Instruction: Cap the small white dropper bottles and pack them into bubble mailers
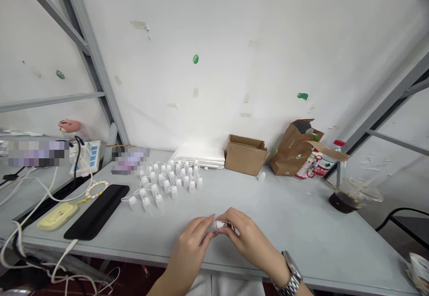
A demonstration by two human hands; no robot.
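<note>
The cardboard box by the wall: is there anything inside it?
Through the open top of the cardboard box, only inner wall shows. The front panel covers the bottom, so I cannot tell whether anything lies there.

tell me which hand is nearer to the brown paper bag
Right. The right hand is in front of the brown paper bag, off to its left; the left hand is farther left.

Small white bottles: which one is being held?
The bottle pinched between the left hand and right hand; the others rest on the table, untouched by either.
</note>
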